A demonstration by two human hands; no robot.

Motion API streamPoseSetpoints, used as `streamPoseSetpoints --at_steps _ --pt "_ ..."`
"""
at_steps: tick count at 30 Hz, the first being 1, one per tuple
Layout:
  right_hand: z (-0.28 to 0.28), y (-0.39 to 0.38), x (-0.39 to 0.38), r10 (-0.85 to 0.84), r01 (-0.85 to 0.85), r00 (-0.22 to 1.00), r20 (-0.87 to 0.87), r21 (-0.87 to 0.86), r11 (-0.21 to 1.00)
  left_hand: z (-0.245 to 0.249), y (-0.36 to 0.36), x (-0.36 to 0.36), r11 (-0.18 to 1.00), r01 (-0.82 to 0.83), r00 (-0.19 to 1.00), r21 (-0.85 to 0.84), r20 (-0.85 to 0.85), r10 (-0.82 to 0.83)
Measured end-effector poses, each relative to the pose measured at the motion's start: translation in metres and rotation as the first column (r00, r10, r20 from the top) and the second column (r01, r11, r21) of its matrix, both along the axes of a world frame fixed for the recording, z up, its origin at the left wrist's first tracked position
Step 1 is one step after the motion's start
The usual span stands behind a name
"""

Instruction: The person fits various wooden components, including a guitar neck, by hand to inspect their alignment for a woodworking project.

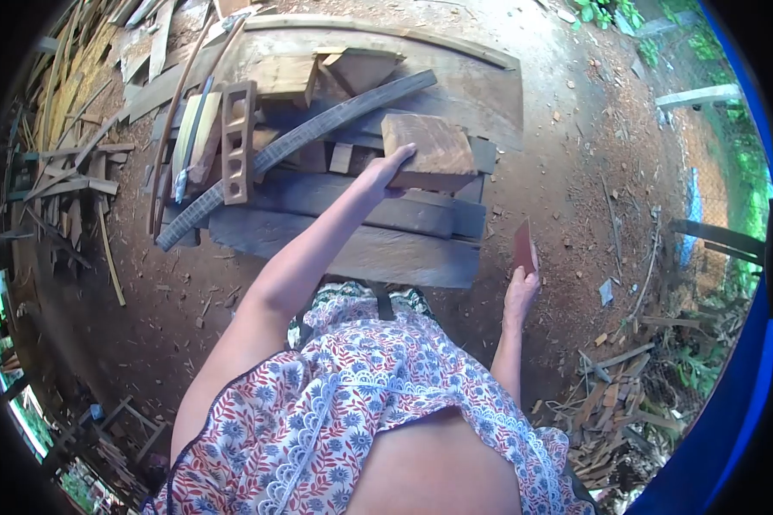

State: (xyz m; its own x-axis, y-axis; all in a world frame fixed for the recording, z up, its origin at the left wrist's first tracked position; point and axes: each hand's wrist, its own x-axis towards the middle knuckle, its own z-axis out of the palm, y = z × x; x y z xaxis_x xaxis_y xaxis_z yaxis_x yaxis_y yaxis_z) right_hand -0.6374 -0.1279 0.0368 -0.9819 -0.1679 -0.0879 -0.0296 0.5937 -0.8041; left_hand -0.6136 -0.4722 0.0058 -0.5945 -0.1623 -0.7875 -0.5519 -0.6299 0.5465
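A thick wooden block (pixel 429 144) rests near the right end of the plank table (pixel 352 249). My left hand (pixel 393 172) grips its left edge, thumb on top and fingers underneath. Out to the right of the table, my right hand (pixel 520 292) is closed around a flat reddish-brown piece (pixel 524 246), which points upward from the fist. A long grey wooden bar (pixel 335 120) lies diagonally left of the block. Beside that bar stands a brown piece with square holes (pixel 237 142).
More wood chunks (pixel 283 75) lie at the table's far side. Scrap wood is heaped on the left (pixel 73 180) and at the lower right (pixel 605 408). Wood chips and sticks litter the dirt floor (pixel 567 206). A mesh fence runs along the right.
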Motion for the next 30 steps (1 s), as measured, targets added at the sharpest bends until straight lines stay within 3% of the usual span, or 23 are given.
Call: streamPoseSetpoints --at_steps 1,2,4,7,9,11,12,14,17,18,20,28,30 --pt "0.001 -0.011 0.005 0.024 -0.024 1.0 -0.013 -0.015 1.0 0.006 -0.011 0.03 0.993 0.1 0.995 -0.06 0.014 -0.1" --pt "-0.001 -0.024 0.012 0.046 -0.047 0.999 -0.028 -0.034 0.998 0.013 -0.018 0.06 0.994 0.091 0.996 -0.055 0.026 -0.089" --pt "-0.003 -0.057 0.035 0.079 -0.079 0.997 -0.009 -0.041 0.996 0.044 -0.025 0.118 0.969 0.091 0.996 -0.228 0.021 -0.088" --pt "-0.003 -0.108 0.075 0.182 -0.18 0.982 0.046 -0.037 0.983 0.048 -0.036 0.18 0.939 0.069 0.996 -0.337 0.083 -0.044" --pt "-0.004 -0.144 0.103 0.243 -0.238 0.967 0.072 -0.067 0.969 0.038 -0.046 0.205 0.93 0.06 0.994 -0.363 0.112 -0.02" --pt "-0.004 -0.175 0.129 0.469 -0.469 0.883 -0.025 -0.011 0.883 0.014 -0.053 0.224 0.914 0.072 0.991 -0.4 0.129 -0.022" --pt "-0.003 -0.188 0.142 0.476 -0.476 0.879 -0.027 -0.005 0.879 0.0 -0.055 0.228 0.916 0.063 0.992 -0.396 0.125 -0.014" --pt "-0.003 -0.215 0.167 0.665 -0.647 0.734 -0.141 0.151 0.747 -0.023 -0.06 0.233 0.908 0.044 0.998 -0.417 0.058 -0.022" --pt "-0.024 -0.232 0.201 0.719 -0.676 0.682 -0.134 0.257 0.69 -0.031 -0.053 0.234 0.936 -0.126 0.992 -0.33 -0.037 0.121" --pt "-0.03 -0.234 0.205 0.72 -0.676 0.678 -0.15 0.258 0.691 -0.007 -0.055 0.235 0.939 -0.036 0.999 -0.341 -0.016 0.032" --pt "-0.038 -0.23 0.217 0.685 -0.637 0.71 -0.165 0.264 0.724 -0.019 -0.049 0.239 0.953 -0.151 0.986 -0.261 -0.101 0.129" --pt "-0.039 -0.239 0.213 0.705 -0.642 0.669 -0.236 0.294 0.708 -0.035 -0.05 0.244 0.968 -0.088 0.992 -0.236 -0.108 0.064" --pt "-0.041 -0.256 0.193 0.716 -0.646 0.668 -0.203 0.317 0.694 -0.035 -0.049 0.25 0.957 -0.191 0.978 -0.22 -0.126 0.167"
